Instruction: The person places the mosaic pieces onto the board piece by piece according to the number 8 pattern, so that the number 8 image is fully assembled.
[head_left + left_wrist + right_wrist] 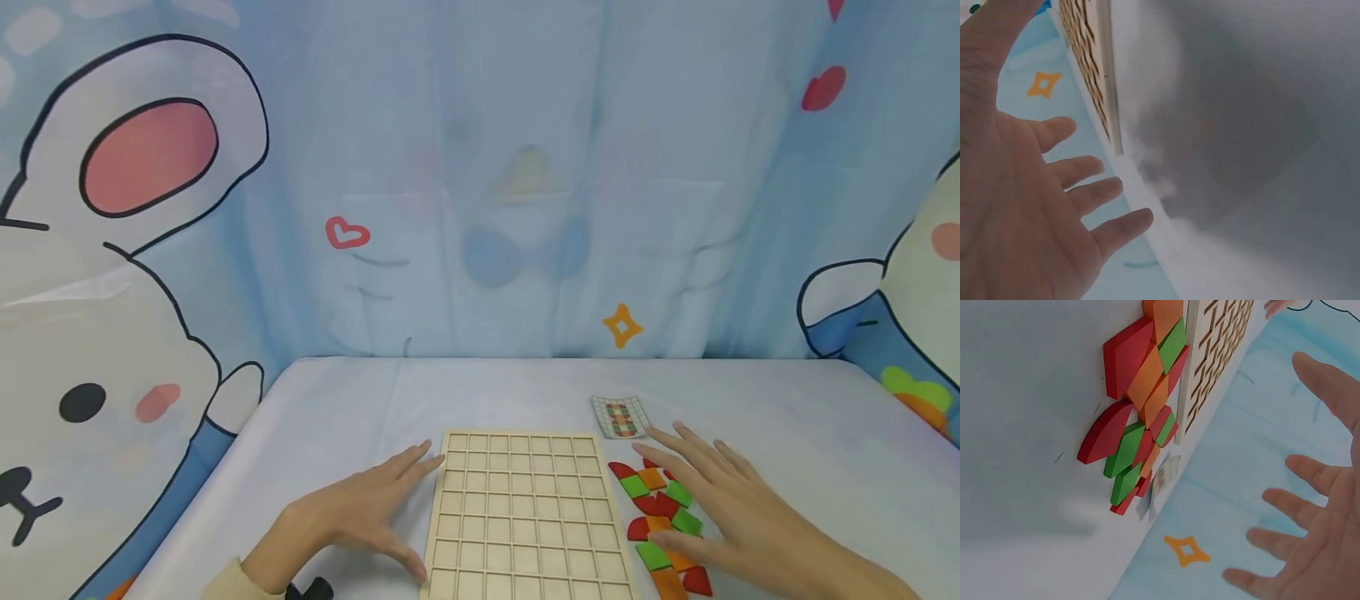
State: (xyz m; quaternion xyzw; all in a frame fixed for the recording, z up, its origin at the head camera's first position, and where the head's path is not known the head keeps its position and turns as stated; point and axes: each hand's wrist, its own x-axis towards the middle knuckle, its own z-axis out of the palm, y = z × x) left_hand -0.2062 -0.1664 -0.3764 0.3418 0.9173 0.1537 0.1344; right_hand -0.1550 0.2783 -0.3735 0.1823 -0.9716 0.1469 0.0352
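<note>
A pale wooden grid board (529,508) lies flat on the white table, its square cells bare. At its left edge is my left hand (367,508), fingers spread, thumb and fingertips close to the rim; whether they touch it I cannot tell. My right hand (731,521) hovers with spread fingers over a group of flat red, green and orange blocks (651,505) beside the board's right edge. In the right wrist view, red quarter-round blocks (1105,434) and green square blocks (1125,450) lie close together. Neither hand holds anything.
A small card with a printed coloured grid pattern (621,417) lies behind the blocks. Near my left wrist a black object (311,590) is partly visible at the bottom edge. A blue cartoon curtain (517,100) hangs behind the white table (360,408).
</note>
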